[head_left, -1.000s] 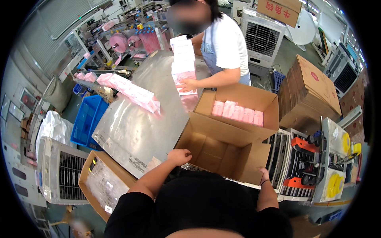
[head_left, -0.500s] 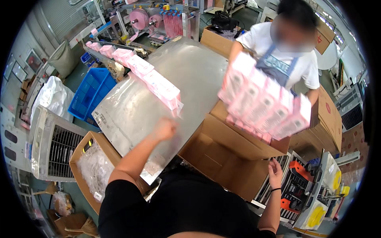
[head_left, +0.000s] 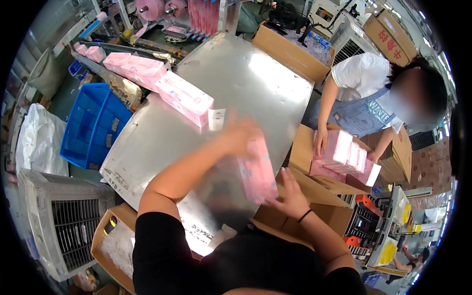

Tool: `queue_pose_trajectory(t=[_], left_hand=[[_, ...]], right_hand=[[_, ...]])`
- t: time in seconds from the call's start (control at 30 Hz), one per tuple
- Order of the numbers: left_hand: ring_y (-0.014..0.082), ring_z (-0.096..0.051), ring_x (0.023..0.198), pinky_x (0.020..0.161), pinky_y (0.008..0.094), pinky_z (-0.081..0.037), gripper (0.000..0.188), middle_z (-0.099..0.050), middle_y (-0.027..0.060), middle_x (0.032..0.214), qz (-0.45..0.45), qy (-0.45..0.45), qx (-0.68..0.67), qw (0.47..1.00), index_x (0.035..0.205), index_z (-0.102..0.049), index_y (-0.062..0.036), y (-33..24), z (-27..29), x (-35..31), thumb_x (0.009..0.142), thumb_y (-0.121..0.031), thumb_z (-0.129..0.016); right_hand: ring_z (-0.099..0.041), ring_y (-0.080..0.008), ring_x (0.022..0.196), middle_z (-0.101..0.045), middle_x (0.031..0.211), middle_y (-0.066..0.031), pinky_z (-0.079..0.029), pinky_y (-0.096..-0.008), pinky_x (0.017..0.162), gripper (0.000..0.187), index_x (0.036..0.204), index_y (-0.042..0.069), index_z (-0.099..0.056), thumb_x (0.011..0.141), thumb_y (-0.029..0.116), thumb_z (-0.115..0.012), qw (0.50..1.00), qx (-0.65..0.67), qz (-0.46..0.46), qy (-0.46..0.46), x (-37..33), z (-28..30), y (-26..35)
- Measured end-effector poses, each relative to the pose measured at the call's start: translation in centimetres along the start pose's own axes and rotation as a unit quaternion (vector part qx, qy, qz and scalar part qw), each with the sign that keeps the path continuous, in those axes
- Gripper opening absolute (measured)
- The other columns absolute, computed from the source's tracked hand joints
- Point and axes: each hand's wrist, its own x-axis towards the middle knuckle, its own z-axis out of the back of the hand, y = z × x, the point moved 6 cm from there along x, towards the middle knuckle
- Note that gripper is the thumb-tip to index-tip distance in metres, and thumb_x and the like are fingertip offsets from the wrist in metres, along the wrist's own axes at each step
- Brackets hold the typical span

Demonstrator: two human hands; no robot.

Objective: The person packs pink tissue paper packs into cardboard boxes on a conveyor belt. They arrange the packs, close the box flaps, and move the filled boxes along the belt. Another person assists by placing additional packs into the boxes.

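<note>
My left hand (head_left: 244, 135), smeared by motion, grips the far end of a long pink wrapped pack (head_left: 259, 172), which slants above the steel table. At the pack's near end is my right hand (head_left: 293, 196), fingers stretched apart and thumb close against the wrapping; firm contact cannot be made out. Just beneath the right hand stands an open cardboard box (head_left: 324, 216), partly hidden by my arm. A row of similar pink packs (head_left: 184, 98) runs along the table's left side toward the far left.
The steel table (head_left: 231, 64) fills the middle. Across on the right, a co-worker (head_left: 361, 93) handles pink packs (head_left: 339, 150) in another carton (head_left: 301, 152). Blue crates (head_left: 93, 123), a grey slatted unit (head_left: 73, 226) and a box of clear plastic (head_left: 115, 250) stand left.
My left hand has moved from the table's near part onto a pink pack. My right hand has left the box edge for the pack's near end. The co-worker's raised packs are down in a carton.
</note>
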Motion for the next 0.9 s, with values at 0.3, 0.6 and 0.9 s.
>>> queue_pose_trajectory(t=[0.3, 0.6, 0.9], left_hand=[[0.0463, -0.017, 0.15, 0.104, 0.0851, -0.009, 0.068, -0.031, 0.0098, 0.162, -0.006, -0.129, -0.052, 0.99, 0.146, -0.052, -0.0236, 4.7, -5.9, -2.9, 0.09, -0.063, -0.056], [0.0443, -0.013, 0.151, 0.114, 0.0739, -0.008, 0.066, -0.031, 0.012, 0.161, 0.33, -0.208, -0.057, 0.919, 0.139, -0.058, -0.02, 23.5, 1.6, -1.7, 0.095, -0.067, -0.043], [0.0329, -0.013, 0.154, 0.115, 0.0734, -0.005, 0.065, -0.03, 0.0064, 0.162, 0.106, -0.267, -0.018, 0.958, 0.143, -0.053, -0.0231, 11.0, -0.7, -7.0, 0.09, -0.06, -0.061]], right_hand=[[-0.046, -0.0452, 0.133, -0.039, 0.145, -0.0319, -0.043, -0.045, 0.109, 0.115, 0.158, 0.004, -0.01, 0.076, 0.042, -0.08, 0.988, 0.022, -0.149, 0.044, 6.4, -1.9, 0.8], [-0.041, -0.0454, 0.137, -0.03, 0.15, -0.0337, -0.037, -0.0439, 0.113, 0.125, 0.156, -0.006, -0.005, 0.08, 0.07, -0.066, 0.98, -0.022, -0.197, 0.009, 11.1, -2.3, 2.2], [-0.05, -0.0453, 0.126, -0.034, 0.14, -0.0338, -0.044, -0.0426, 0.106, 0.128, 0.156, -0.007, -0.001, 0.078, 0.066, -0.073, 0.979, 0.003, -0.201, -0.02, 10.6, -4.3, -0.1]])
